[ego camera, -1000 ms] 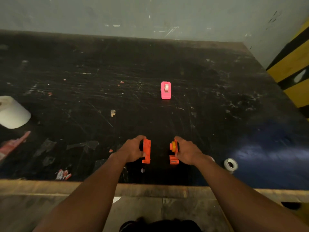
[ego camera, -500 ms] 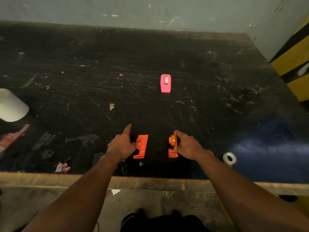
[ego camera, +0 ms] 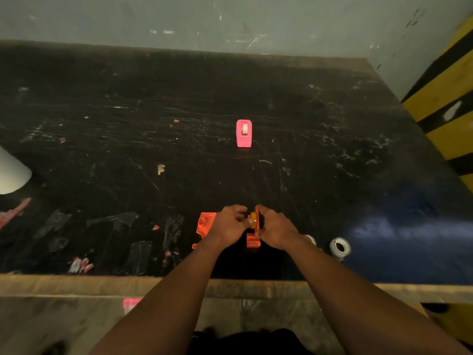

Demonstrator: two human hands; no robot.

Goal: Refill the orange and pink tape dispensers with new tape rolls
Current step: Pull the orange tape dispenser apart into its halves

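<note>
The orange tape dispenser is split into two halves near the table's front edge. One half (ego camera: 204, 225) lies flat on the table, partly hidden under my left wrist. My right hand (ego camera: 275, 228) holds the other half (ego camera: 254, 240) upright. My left hand (ego camera: 229, 226) pinches the yellow-orange spool hub (ego camera: 253, 218) on that upright half. The pink tape dispenser (ego camera: 244, 133) stands alone further back in the middle of the table, a whitish roll in it. A clear tape roll (ego camera: 340, 247) lies to the right of my right hand; a second one (ego camera: 311, 239) peeks out behind my right wrist.
The black, scratched table (ego camera: 128, 124) has a wooden front edge (ego camera: 76, 284). A white roll (ego camera: 11, 172) sits at the far left. Scraps of old tape (ego camera: 112, 220) and red bits (ego camera: 79, 265) stick to the front left surface. A yellow-black striped post (ego camera: 445, 98) stands at the right.
My left hand let go of the orange half, which now lies flat, and moved right onto the spool hub of the half in my right hand.
</note>
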